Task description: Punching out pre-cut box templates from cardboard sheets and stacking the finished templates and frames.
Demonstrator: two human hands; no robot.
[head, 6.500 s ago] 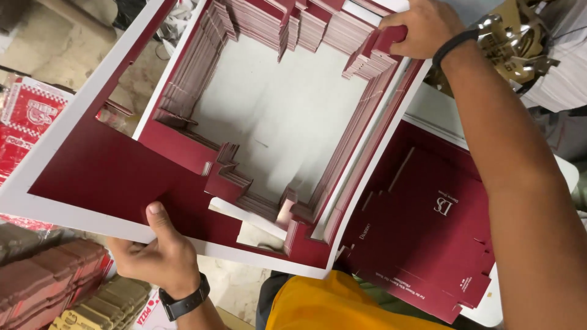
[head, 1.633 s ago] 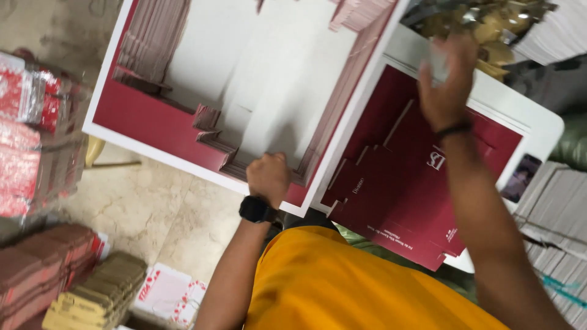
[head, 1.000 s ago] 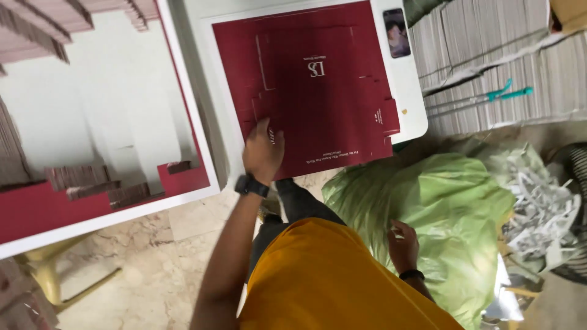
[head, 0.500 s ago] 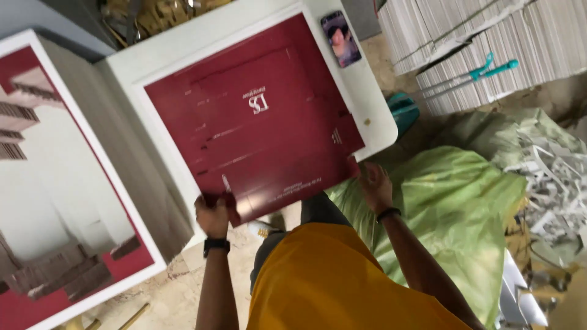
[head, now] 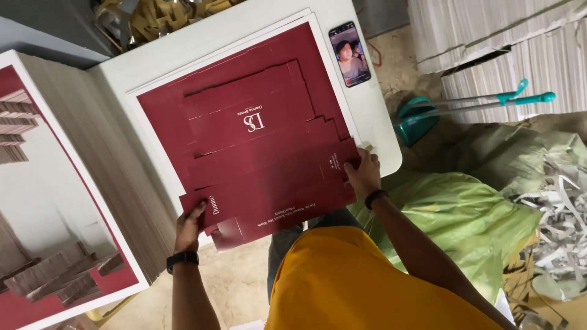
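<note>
at sheet (head: 257,153) edges, both hands (head: 189,227)

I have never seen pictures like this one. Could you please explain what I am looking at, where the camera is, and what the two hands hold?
There is no machine here. A person in a yellow shirt wears a camera on the head, so you look down over the person's own arms. The left hand and the right hand grip opposite corners of a dark red die-cut cardboard sheet, a flat unfolded box. It lies on a stack of white-edged sheets on a white table. A phone lies near the table's far edge. To the left stands a tall stack of printed sheets. To the right are a green plastic sack and paper scraps.
</note>
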